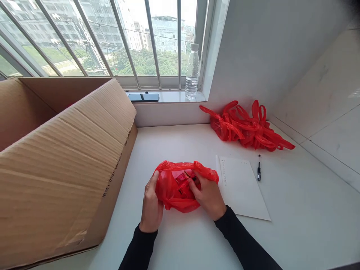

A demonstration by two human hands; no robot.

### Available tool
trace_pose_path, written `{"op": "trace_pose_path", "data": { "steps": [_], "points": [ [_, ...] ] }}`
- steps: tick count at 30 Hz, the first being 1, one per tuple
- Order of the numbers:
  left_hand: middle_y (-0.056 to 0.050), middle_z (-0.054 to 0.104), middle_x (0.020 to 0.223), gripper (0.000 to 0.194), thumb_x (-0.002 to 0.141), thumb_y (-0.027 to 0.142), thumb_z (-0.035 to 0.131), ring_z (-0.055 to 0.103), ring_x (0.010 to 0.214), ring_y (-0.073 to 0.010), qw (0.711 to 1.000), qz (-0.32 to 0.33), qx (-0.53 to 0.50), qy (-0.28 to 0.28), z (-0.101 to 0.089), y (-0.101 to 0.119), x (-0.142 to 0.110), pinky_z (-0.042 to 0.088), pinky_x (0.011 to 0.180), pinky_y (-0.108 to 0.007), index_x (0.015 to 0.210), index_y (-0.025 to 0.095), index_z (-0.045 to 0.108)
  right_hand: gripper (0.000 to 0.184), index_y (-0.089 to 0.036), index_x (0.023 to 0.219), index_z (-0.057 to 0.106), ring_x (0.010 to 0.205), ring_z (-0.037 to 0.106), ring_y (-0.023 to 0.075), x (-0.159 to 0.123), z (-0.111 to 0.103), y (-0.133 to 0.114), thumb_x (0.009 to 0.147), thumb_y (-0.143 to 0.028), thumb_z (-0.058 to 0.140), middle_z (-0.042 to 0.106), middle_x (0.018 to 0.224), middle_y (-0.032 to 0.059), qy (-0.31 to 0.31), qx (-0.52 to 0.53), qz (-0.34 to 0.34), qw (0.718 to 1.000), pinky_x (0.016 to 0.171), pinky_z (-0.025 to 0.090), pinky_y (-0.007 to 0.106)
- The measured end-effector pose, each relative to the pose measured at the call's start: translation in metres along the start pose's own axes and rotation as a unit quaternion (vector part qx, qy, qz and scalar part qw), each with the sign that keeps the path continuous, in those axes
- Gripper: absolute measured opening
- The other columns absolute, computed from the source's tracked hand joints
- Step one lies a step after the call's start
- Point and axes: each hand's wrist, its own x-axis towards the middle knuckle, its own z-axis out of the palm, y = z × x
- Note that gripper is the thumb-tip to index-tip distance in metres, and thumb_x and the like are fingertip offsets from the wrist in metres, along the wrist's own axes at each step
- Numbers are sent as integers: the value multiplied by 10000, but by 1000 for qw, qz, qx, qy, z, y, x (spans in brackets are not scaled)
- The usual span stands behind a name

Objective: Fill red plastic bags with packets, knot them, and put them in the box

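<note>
A red plastic bag (180,205) sits on the white table with its mouth open towards me. Small shiny red packets (183,183) with dark print show inside it; their exact kind is too small to make out. My left hand (151,202) grips the bag's left side, thumb over the rim and fingers along the outside. Reaching in over the right rim, my right hand (208,197) has its thumb pressed on one of the red packets. The fingertips of that hand are partly hidden by the bag and the packets.
A large open cardboard box (70,157) stands at the left. Tied red bags (247,127) lie against the back wall. Right of my hands are white paper sheets (243,187) and a pen (259,170). The windowsill holds a phone (144,98) and a water bottle (192,75).
</note>
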Motion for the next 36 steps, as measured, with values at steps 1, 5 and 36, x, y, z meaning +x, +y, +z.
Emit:
{"op": "trace_pose_path", "data": {
  "steps": [1, 5, 36],
  "points": [
    [-59, 772, 1052, 400, 962, 482, 624, 720, 899, -245, 1000, -2, 0, -6, 0, -1, 0, 584, 734, -339, 1251, 228, 732, 281, -288, 1211, 675, 857, 727, 304, 0, 0, 1, 1012, -404, 513, 766, 946, 68, 2, -3, 3, 1000, 707, 565, 444],
    [-60, 772, 1103, 421, 973, 482, 610, 726, 912, -246, 1000, -5, -6, -18, 0, -4, 0, 586, 749, -339, 1298, 234, 713, 316, -273, 1257, 659, 692, 681, 259, -1, -2, 1, 1009, -379, 494, 756, 915, 65, 2, -12, 5, 1000, 658, 531, 428],
    [-108, 744, 1284, 473, 970, 486, 621, 703, 1128, -296, 999, -9, -21, -37, 8, -5, -6, 581, 902, -365, 1325, 188, 715, 321, -268, 1242, 679, 978, 720, 258, -2, -4, -1, 1040, -323, 436, 773, 1048, 33, -27, -96, 14, 995, 834, 557, 385]
  ]
}}
